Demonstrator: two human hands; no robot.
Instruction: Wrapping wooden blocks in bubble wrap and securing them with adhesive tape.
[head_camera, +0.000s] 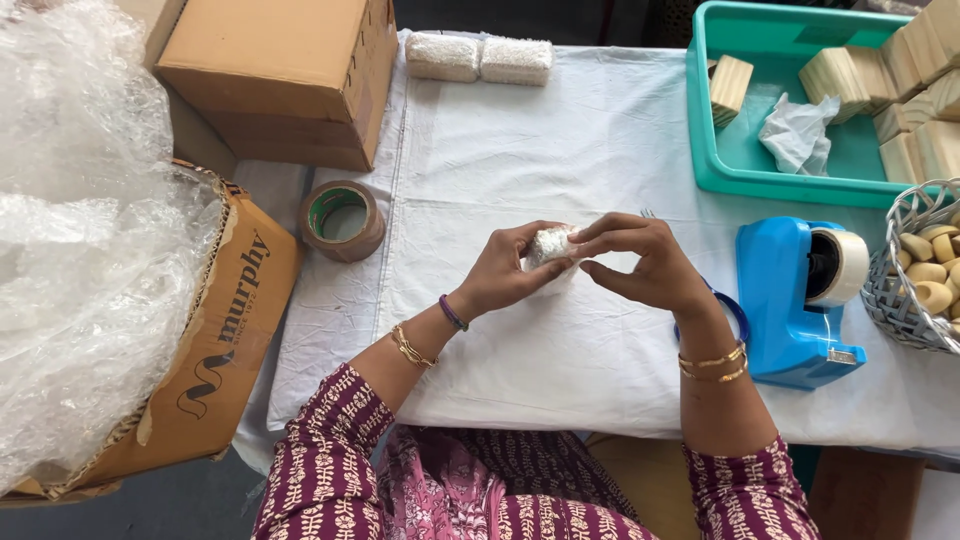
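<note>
- Bundle (548, 243) in bubble wrap, small and white, mid-frame above the white-clothed table (500, 150), pinched between both hands.
- Left hand (505, 270) under and left of it, fingers clenched on its near edge; right hand (640, 262) to its right, fingertips grasping the other end.
- Long axis roughly left to right; both hands equally near.
- Counted: two wrapped bundles (478, 58) at top centre, one brown tape roll (342, 218) left of centre, one blue tape dispenser (795, 300) at right, one teal tray (770, 160) of wooden blocks at upper right, two cardboard boxes (285, 75) at left.
</note>
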